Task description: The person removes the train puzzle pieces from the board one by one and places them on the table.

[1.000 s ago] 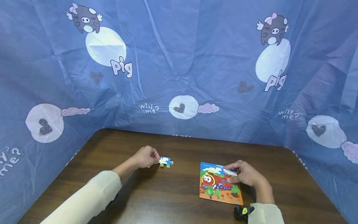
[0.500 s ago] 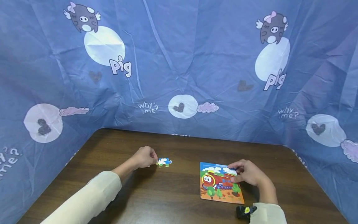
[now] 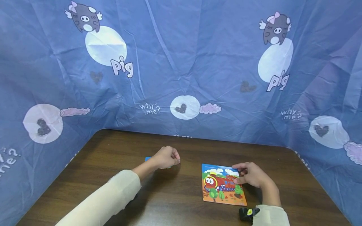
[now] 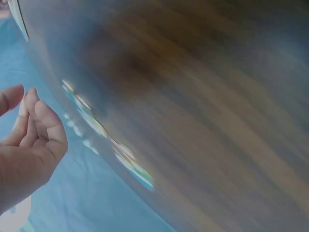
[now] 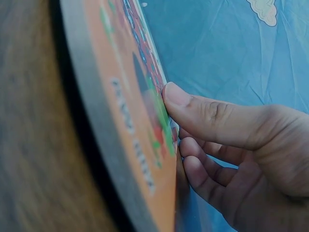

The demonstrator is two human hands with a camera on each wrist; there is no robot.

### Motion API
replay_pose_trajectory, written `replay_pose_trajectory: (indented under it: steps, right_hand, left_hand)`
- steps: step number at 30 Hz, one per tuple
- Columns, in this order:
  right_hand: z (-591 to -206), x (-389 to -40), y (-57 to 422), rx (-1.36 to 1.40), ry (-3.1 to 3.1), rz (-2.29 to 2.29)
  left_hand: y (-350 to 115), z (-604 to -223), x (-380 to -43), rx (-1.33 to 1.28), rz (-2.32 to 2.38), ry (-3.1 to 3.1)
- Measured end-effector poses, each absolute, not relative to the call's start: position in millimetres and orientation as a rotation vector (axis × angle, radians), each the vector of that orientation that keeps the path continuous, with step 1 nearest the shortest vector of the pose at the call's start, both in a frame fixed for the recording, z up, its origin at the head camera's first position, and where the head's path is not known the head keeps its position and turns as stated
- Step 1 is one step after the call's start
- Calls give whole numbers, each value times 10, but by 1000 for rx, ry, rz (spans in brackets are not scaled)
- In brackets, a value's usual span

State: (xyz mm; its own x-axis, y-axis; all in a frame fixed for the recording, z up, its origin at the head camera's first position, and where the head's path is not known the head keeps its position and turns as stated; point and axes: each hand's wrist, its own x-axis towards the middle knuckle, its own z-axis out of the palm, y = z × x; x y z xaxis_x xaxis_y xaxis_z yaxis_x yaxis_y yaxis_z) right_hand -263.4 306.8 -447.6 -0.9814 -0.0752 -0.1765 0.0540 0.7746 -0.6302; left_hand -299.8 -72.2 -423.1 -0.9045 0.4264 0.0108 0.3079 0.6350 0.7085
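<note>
My left hand [image 3: 167,157] hovers over two jigsaw pieces lying on the table, its fingers loosely bent. Nothing shows between thumb and fingers in the left wrist view. Those jigsaw pieces [image 4: 135,171] lie flat past my fingers there; in the head view only a blue corner [image 3: 148,158] and a thin lower edge peek out. To the right lies a square jigsaw puzzle [image 3: 222,194] with a red, big-eyed train. My right hand [image 3: 251,175] rests at its right side, thumb [image 5: 178,96] on the picture and forefinger by the upper right corner.
The brown wooden table [image 3: 175,201] has a rounded back edge. Behind it hangs a blue cloth [image 3: 158,78] printed with pigs and hearts. A black wrist strap [image 3: 245,214] sits at my right cuff, just below the puzzle's corner.
The left hand has left the pieces' left side and moved right, across them, now covering most of them. My right hand has slid slightly right along the puzzle, then stayed there.
</note>
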Motion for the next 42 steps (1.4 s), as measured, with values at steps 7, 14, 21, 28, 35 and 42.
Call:
replay_pose_trajectory:
  steps: [7,14,21,28,35,42]
  right_hand:
    - [-4469,-2632,3059,-19,2760,-1016]
    - [-4493,-2643,3065,-16,2753,-1032]
    - [-4474,-2627,3062,-60,2751,-1032]
    - [-4469,-2620,3095,-93,2734,-1068]
    - [-4482,-2625,3124,-107,2727,-1077]
    - [-4470,-2633,3092,-100,2721,-1080]
  left_hand:
    - [-247,-4257,-3041,756,1120,2646]
    - [199,-4268,-3016,783,1130,2580]
    - [515,-4327,-2994,784,1059,2570]
    - [773,-4378,-2981,776,1031,2536]
    - [940,-4396,-2968,783,1025,2499]
    - [1001,-4369,-2998,757,895,2562]
